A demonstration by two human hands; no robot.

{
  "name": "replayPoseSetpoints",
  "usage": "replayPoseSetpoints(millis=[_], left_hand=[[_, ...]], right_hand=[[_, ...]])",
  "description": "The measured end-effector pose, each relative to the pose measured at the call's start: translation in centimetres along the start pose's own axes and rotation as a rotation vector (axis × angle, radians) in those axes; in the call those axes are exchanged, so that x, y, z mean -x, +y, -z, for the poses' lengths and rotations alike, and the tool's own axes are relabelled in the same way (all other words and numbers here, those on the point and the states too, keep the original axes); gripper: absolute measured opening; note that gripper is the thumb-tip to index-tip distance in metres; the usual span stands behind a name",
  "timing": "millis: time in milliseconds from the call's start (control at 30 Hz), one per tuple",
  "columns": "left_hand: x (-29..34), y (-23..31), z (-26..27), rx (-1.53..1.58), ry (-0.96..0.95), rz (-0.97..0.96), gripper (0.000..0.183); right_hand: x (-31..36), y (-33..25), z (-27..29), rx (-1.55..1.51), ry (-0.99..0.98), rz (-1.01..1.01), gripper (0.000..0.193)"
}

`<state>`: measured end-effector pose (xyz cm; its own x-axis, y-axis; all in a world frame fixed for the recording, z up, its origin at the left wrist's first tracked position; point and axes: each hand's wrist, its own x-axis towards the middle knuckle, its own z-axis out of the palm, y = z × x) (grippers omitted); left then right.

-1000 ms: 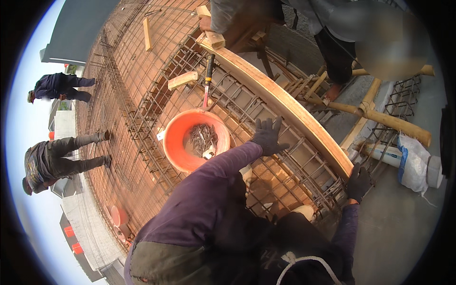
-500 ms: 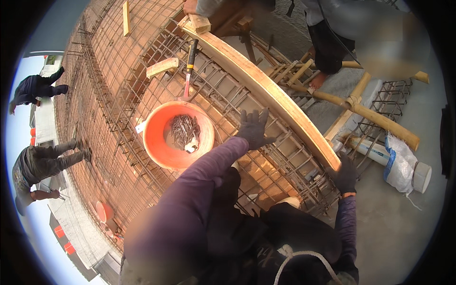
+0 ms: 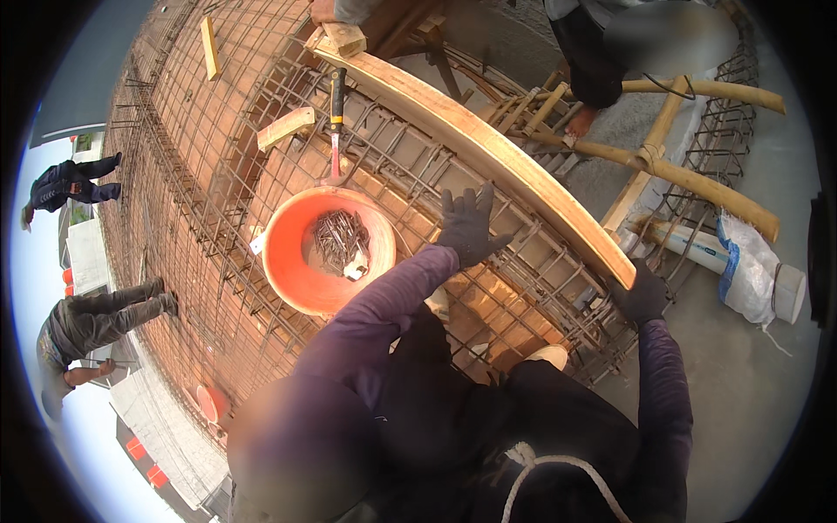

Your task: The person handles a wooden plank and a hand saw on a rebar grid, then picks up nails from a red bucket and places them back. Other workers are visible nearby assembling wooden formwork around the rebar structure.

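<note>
A long wooden board (image 3: 501,155) runs on edge along the outer side of the steel bar cage, from the far left to the near right. My right hand (image 3: 643,295), in a dark glove, grips the near end of this board; some of its fingers are hidden. My left hand (image 3: 471,228), also gloved, is spread open over the steel bars (image 3: 523,266), holding nothing. Left of it stands an orange bucket (image 3: 283,275) with many nails (image 3: 338,240) inside. Beyond the bucket lies a hammer (image 3: 336,109) with a black and yellow handle.
Another person's hand (image 3: 323,10) is at a wood block (image 3: 345,39) by the board's far end. A second barefoot person is near bamboo poles (image 3: 689,185) at the right. Two more people are at the far left. A short wood piece (image 3: 286,128) rests on the mesh.
The view has shifted slightly. My right hand stays at the board's end and my left hand stays spread over the bars. The person by the bamboo poles has shifted.
</note>
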<state>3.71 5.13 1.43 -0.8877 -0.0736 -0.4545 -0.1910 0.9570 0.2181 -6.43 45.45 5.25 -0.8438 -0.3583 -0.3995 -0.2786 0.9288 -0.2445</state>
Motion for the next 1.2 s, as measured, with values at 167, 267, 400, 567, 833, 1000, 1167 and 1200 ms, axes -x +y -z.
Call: replayPoseSetpoints(millis=[167,267,400,567,833,1000,1167,1200], left_hand=[[0.0,0.3,-1.7,-0.042,0.179,-0.007,0.101],[-0.1,0.1,-2.6,-0.107,0.193,-0.005,0.096],[-0.2,-0.2,-3.1,-0.107,0.218,-0.008,0.093],[-0.4,-0.6,-3.6,-0.081,0.232,-0.019,0.092],[-0.5,-1.1,-3.7,-0.082,0.235,-0.053,0.093],[-0.3,-1.0,-3.2,-0.024,0.23,-0.037,0.093],[-0.1,-0.7,-2.3,-0.027,0.196,-0.029,0.094],[0.0,-0.6,-2.2,-0.052,0.186,-0.037,0.094]], right_hand=[[0.0,0.6,-0.1,-0.015,0.022,0.031,0.056],[-0.2,0.6,-0.2,0.013,-0.005,-0.003,0.057],[-0.4,-0.2,0.3,0.019,-0.06,-0.061,0.06],[-0.8,-1.3,1.4,0.112,-0.2,-0.161,0.067],[-1.1,-1.7,1.8,0.291,-0.328,-0.242,0.074],[-1.7,-1.6,2.8,0.191,-0.323,-0.096,0.07],[-1.1,-0.8,2.2,0.13,-0.257,-0.064,0.067],[-1.0,-0.5,1.9,0.109,-0.219,-0.03,0.066]])
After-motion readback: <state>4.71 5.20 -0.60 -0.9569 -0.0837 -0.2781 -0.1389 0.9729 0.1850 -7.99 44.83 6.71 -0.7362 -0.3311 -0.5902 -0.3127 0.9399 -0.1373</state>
